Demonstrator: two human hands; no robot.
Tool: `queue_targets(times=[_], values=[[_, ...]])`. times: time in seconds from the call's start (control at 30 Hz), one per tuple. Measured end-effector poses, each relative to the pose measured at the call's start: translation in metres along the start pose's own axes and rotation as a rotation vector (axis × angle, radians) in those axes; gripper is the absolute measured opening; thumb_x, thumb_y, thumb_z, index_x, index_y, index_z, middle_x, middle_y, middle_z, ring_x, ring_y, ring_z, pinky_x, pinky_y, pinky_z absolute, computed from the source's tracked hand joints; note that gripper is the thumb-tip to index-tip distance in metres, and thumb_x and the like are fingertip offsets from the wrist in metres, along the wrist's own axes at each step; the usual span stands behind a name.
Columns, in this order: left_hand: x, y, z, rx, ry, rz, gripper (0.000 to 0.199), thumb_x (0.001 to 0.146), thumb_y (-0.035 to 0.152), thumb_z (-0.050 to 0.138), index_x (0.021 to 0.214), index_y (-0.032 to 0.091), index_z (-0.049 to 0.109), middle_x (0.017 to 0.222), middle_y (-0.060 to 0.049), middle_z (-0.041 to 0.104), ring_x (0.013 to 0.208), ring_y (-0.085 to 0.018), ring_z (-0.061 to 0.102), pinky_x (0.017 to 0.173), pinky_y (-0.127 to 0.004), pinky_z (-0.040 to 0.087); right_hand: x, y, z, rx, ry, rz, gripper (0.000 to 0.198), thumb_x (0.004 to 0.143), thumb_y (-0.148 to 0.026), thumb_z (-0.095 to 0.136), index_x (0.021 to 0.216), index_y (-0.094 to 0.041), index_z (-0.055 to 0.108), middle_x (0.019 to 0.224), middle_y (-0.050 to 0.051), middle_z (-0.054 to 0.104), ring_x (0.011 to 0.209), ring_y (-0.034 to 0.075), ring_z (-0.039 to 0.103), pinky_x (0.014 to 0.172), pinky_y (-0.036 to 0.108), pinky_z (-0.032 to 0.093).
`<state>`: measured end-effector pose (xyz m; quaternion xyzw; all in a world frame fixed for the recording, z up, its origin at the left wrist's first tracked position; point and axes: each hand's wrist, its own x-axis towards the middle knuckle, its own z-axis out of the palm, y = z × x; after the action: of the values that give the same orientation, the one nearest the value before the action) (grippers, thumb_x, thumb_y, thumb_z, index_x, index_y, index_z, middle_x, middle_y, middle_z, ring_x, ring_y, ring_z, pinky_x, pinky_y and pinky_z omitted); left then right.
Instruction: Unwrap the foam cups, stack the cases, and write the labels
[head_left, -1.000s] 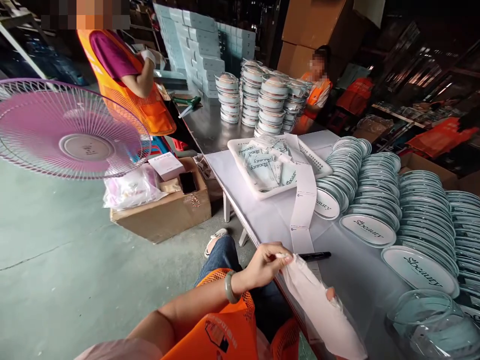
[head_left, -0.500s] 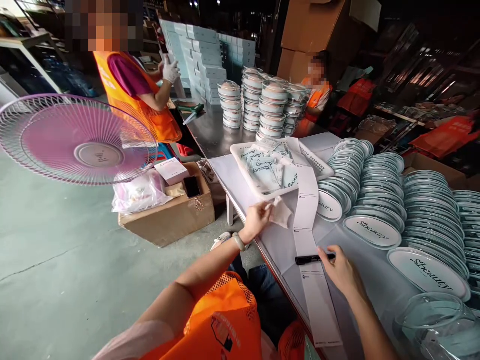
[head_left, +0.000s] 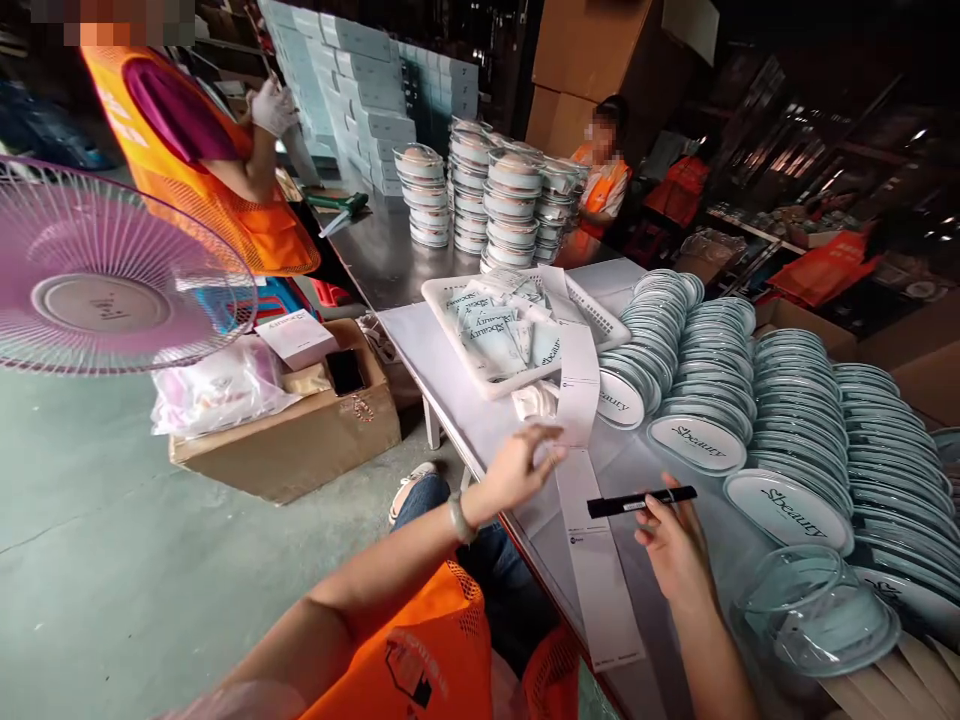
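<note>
Between the fingers of my right hand [head_left: 671,545] is a black marker pen [head_left: 637,502], lifted a little above the table. My left hand [head_left: 521,465] hangs over the table edge with its fingers apart and nothing in them. Under both hands runs a long strip of white paper labels [head_left: 600,590], reaching up over the side of the white basket [head_left: 491,388]. A crumpled white tissue [head_left: 535,402] lies by the basket, just beyond my left hand. Inside the basket are several flat "beauty" sachets [head_left: 487,330].
Rows of stacked round "beauty" lids [head_left: 787,500] fill the right side, with clear plastic containers [head_left: 817,610] in front. Filled tubs [head_left: 514,200] stand stacked farther back. At left are a pink fan [head_left: 105,290], a cardboard box [head_left: 292,450] and a co-worker in an orange vest [head_left: 262,235].
My left hand has let go of the white tissue and moved nearer the label strip. My right hand has picked the marker pen up off the strip. The view has swung right.
</note>
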<state>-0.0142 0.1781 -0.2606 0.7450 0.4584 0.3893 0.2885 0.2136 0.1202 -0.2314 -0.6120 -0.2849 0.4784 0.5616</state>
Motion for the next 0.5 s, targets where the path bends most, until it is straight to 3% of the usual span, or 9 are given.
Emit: queue_targets(times=[0.1, 0.17, 0.3, 0.37, 0.5], values=[[-0.028, 0.030, 0.007, -0.112, -0.236, 0.133, 0.056, 0.099, 0.054, 0.045, 0.136, 0.012, 0.053, 0.125, -0.018, 0.067, 0.112, -0.028, 0.065, 0.098, -0.039, 0.052, -0.021, -0.002, 0.004, -0.009, -0.123, -0.033, 0.058, 0.054, -0.055, 0.090, 0.093, -0.021, 0.064, 0.074, -0.001, 0.059, 0.060, 0.012, 0.055, 0.042, 0.022, 0.045], [-0.037, 0.045, 0.010, -0.144, -0.383, 0.130, 0.052, 0.101, 0.052, 0.038, 0.127, 0.013, 0.058, 0.106, -0.014, 0.072, 0.093, -0.025, 0.068, 0.084, -0.034, 0.053, -0.034, 0.002, 0.006, -0.039, -0.185, -0.121, 0.052, 0.063, -0.061, 0.084, 0.091, -0.021, 0.065, 0.068, -0.001, 0.057, 0.056, 0.012, 0.053, 0.043, 0.023, 0.044], [-0.044, 0.056, 0.008, -0.342, -0.585, 0.119, 0.054, 0.100, 0.060, 0.033, 0.108, 0.015, 0.061, 0.075, -0.004, 0.060, 0.064, -0.015, 0.053, 0.061, -0.024, 0.043, -0.055, 0.010, 0.007, -0.253, -0.261, -0.214, 0.055, 0.075, -0.073, 0.068, 0.086, -0.019, 0.068, 0.046, -0.007, 0.036, 0.042, 0.006, 0.032, 0.041, 0.019, 0.026], [-0.049, 0.056, 0.009, -0.499, -0.695, 0.054, 0.064, 0.094, 0.073, 0.032, 0.103, 0.016, 0.059, 0.070, 0.000, 0.051, 0.060, -0.012, 0.048, 0.057, -0.023, 0.041, -0.064, 0.012, 0.009, -0.349, -0.210, -0.232, 0.060, 0.074, -0.078, 0.064, 0.074, -0.018, 0.067, 0.045, -0.005, 0.035, 0.042, 0.006, 0.030, 0.043, 0.020, 0.023], [-0.057, 0.063, 0.012, -0.807, -0.864, -0.119, 0.077, 0.077, 0.091, 0.036, 0.096, 0.019, 0.055, 0.071, 0.002, 0.047, 0.060, -0.011, 0.049, 0.056, -0.023, 0.044, -0.081, 0.011, 0.011, -0.379, -0.077, -0.215, 0.062, 0.075, -0.080, 0.060, 0.061, -0.019, 0.061, 0.047, 0.000, 0.047, 0.042, 0.011, 0.040, 0.043, 0.024, 0.029]])
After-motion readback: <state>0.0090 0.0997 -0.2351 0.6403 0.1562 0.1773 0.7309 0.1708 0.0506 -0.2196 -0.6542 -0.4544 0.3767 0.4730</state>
